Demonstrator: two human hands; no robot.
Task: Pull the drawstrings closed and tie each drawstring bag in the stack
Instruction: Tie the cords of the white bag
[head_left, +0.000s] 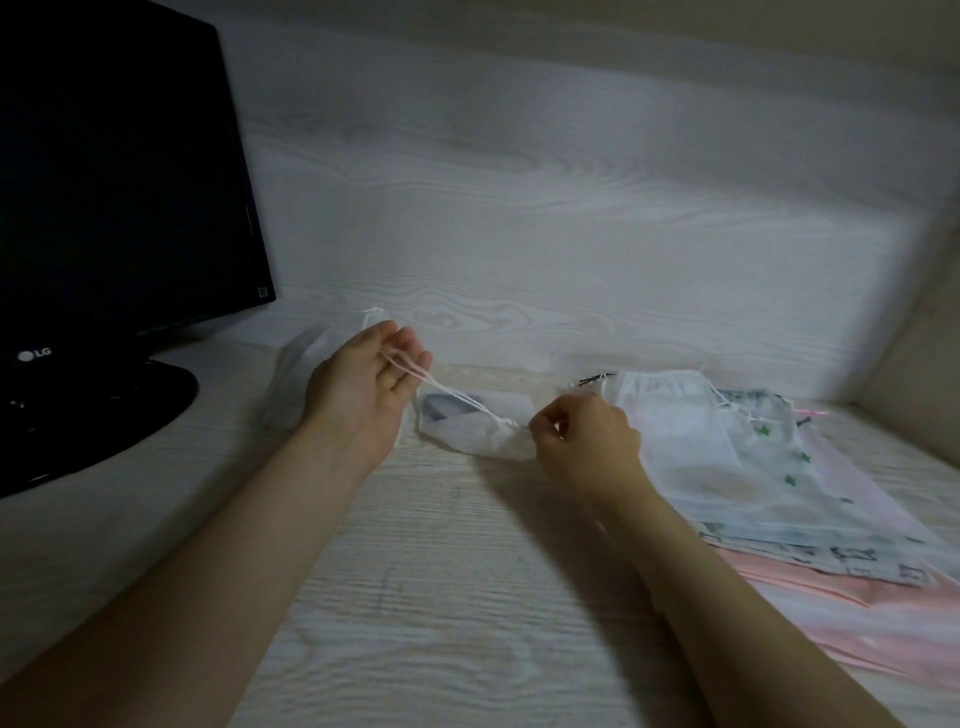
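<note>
White cord (457, 401) is hooked in the curled fingers of the left hand (363, 387), at ten o'clock of the bag (467, 436) lying on the desk (467, 597), while the right hand (584, 439) pinches its gathered mouth. Best, I judge, to pull the cord straight away from that pinch, then knot snug against the gathers; the stack (727, 467) waits at three o'clock.

Two bare arms show: the left forearm (234, 545) on the near left, the right forearm (727, 597) on the near right. Both are uncovered along all that shows. The left hand (363, 379) and right hand (587, 441) are bare too, with slender fingers (421, 364).
</note>
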